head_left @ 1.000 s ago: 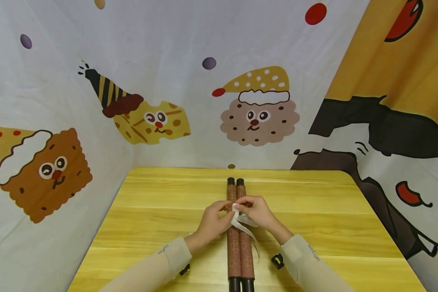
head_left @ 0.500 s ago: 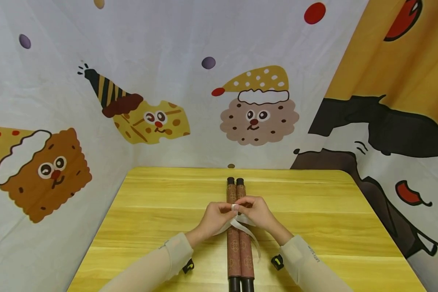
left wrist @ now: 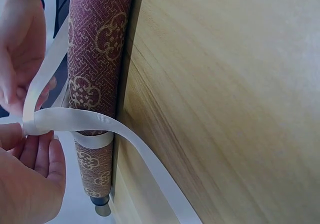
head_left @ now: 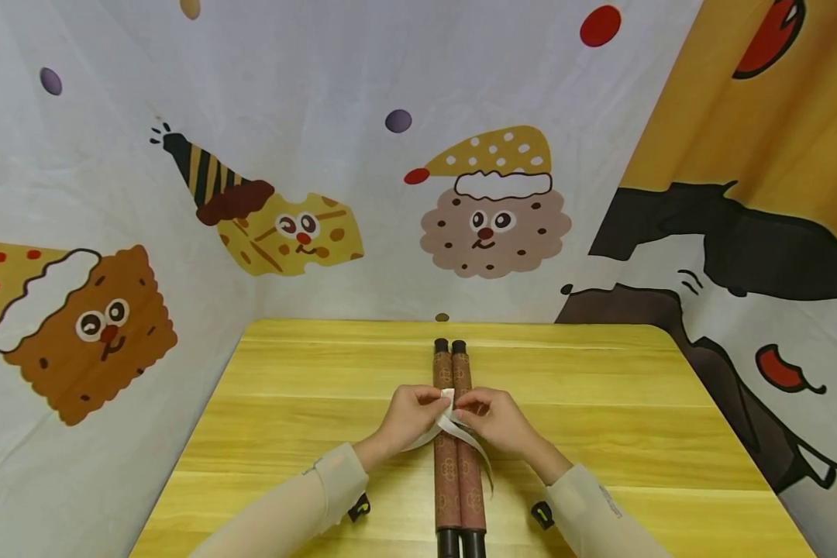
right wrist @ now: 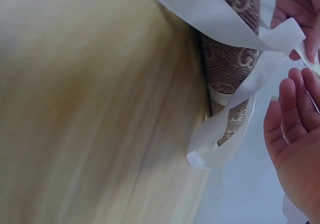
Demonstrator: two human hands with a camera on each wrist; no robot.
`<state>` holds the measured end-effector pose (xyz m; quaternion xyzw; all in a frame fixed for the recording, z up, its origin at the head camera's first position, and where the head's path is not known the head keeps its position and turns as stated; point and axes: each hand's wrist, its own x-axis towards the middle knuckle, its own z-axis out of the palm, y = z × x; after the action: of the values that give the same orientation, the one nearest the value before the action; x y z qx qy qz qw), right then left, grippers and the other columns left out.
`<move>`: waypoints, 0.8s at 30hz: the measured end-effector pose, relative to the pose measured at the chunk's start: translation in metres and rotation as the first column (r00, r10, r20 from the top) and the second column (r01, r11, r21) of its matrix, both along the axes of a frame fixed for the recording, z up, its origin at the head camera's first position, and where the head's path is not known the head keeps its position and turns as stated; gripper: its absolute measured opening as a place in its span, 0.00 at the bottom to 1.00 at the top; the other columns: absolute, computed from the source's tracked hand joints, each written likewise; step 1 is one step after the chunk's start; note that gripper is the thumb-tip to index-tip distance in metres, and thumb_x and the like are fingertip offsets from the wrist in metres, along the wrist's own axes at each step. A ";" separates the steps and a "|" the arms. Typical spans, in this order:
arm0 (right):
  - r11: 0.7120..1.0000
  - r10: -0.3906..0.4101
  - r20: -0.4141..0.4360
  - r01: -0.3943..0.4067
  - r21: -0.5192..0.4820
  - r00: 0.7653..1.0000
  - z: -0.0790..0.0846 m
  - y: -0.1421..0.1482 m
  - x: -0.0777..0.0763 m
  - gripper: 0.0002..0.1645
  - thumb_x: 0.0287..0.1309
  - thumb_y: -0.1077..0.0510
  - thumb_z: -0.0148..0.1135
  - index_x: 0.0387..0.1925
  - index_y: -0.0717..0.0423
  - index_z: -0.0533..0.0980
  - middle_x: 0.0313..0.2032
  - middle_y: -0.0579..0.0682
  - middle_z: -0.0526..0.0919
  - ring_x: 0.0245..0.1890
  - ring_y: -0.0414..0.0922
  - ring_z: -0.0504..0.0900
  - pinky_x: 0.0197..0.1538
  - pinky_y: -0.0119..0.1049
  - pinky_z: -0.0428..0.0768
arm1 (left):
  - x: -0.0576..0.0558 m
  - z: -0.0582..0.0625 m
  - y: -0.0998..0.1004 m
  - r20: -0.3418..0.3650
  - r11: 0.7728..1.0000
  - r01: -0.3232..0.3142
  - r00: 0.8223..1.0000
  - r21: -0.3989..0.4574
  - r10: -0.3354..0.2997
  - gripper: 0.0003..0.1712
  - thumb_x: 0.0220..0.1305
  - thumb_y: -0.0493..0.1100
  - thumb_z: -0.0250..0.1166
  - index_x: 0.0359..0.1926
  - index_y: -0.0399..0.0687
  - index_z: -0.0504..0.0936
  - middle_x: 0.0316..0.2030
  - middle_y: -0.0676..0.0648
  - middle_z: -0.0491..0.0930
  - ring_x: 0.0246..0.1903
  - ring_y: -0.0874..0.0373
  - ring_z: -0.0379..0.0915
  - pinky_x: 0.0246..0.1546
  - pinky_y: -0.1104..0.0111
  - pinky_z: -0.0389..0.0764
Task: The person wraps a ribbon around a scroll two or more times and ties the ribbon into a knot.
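Observation:
Two brown brocade scroll rolls (head_left: pixel 448 480) with dark end knobs lie side by side, pointing away from me. A white ribbon (head_left: pixel 469 442) goes round them, its loose tails trailing over the top and sides; the left wrist view shows the ribbon (left wrist: pixel 95 120) crossing the patterned roll (left wrist: pixel 102 43). My left hand (head_left: pixel 408 422) pinches the ribbon above the rolls between thumb and fingers. On the other side, my right hand (head_left: pixel 498 422) is close to the ribbon with loosely bent fingers. In the right wrist view its fingers (right wrist: pixel 287 108) appear apart from the ribbon.
The rolls lie on a yellow wood-grain table (head_left: pixel 307 372). Two small black-and-yellow objects (head_left: pixel 542 514) show near the forearms, one on each side. A white cloth with cartoon prints (head_left: pixel 321 116) hangs behind and beside the table.
My right hand has drawn back slightly to the right and down from the ribbon. My left hand keeps its pinch, and a short white ribbon end now shows above its fingertips.

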<state>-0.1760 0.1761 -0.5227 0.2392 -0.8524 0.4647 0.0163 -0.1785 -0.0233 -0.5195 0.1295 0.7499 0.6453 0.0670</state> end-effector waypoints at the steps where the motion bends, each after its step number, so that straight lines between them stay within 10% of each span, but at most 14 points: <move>1: 1.000 0.009 -0.016 -0.008 0.025 1.000 0.000 0.001 0.003 0.07 0.54 0.50 0.67 0.35 0.46 0.82 0.30 0.40 0.81 0.29 0.39 0.76 0.30 0.36 0.79 | 0.000 0.000 0.000 0.000 1.000 -0.001 1.000 0.000 0.001 0.09 0.61 0.43 0.65 0.36 0.42 0.86 0.28 0.44 0.85 0.15 0.62 0.69 0.14 0.77 0.69; 10: 0.974 0.038 -0.093 -0.016 0.226 0.995 -0.009 0.010 0.022 0.04 0.52 0.49 0.68 0.29 0.42 0.83 0.28 0.33 0.82 0.27 0.32 0.75 0.30 0.32 0.78 | 0.001 -0.002 -0.001 0.017 0.999 -0.024 1.000 -0.026 0.024 0.07 0.60 0.43 0.65 0.36 0.46 0.86 0.28 0.48 0.85 0.16 0.53 0.71 0.13 0.76 0.70; 24: 0.985 0.046 -0.033 -0.040 0.165 0.998 -0.020 0.039 0.038 0.04 0.53 0.52 0.68 0.29 0.47 0.84 0.25 0.36 0.80 0.23 0.34 0.74 0.23 0.30 0.77 | 0.002 -0.003 -0.003 0.062 0.999 -0.021 0.998 0.030 0.019 0.11 0.61 0.40 0.64 0.39 0.35 0.84 0.26 0.40 0.83 0.14 0.62 0.66 0.11 0.78 0.65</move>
<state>-0.1385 0.2148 -0.5423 0.2668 -0.8820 0.3885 0.0022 -0.1763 -0.0266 -0.5227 0.1031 0.7389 0.6609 0.0817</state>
